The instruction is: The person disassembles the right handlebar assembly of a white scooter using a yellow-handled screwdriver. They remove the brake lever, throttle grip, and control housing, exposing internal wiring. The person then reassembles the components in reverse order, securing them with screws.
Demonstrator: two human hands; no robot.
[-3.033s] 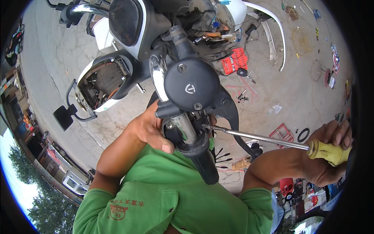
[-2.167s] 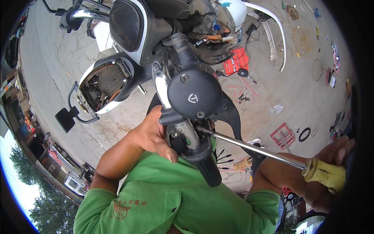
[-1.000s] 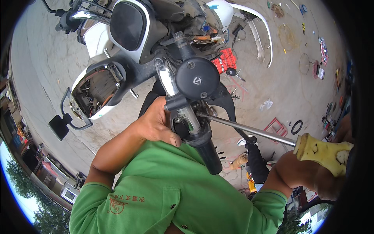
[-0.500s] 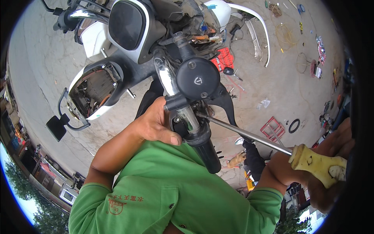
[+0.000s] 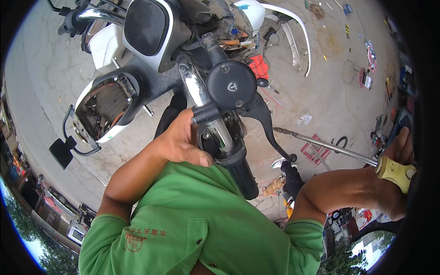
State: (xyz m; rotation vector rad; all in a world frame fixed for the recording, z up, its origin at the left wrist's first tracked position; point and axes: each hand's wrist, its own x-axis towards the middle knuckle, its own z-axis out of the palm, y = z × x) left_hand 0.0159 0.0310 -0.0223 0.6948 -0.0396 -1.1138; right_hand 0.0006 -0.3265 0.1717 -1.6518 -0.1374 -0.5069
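Left hand [image 5: 181, 144] clamped round the scooter handlebar [image 5: 208, 121], just inboard of the black rubber grip [image 5: 240, 176], thumb across the switch housing. Right hand [image 5: 394, 165] closed on the yellow handle of a long screwdriver [image 5: 327, 145]; the shaft runs up-left, tip near the brake lever [image 5: 268, 123] but apart from it. Round black cap [image 5: 231, 85] sits on the bar above the lever.

Handling, my read: bar is rigid metal and swings with the steering, so hold it at the chromed tube, not the soft grip. Screwdriver is stiff and light; the long shaft wanders, so keep a full fist on the handle. Loose parts lie across the concrete floor [image 5: 41, 82] towards its far right edge.
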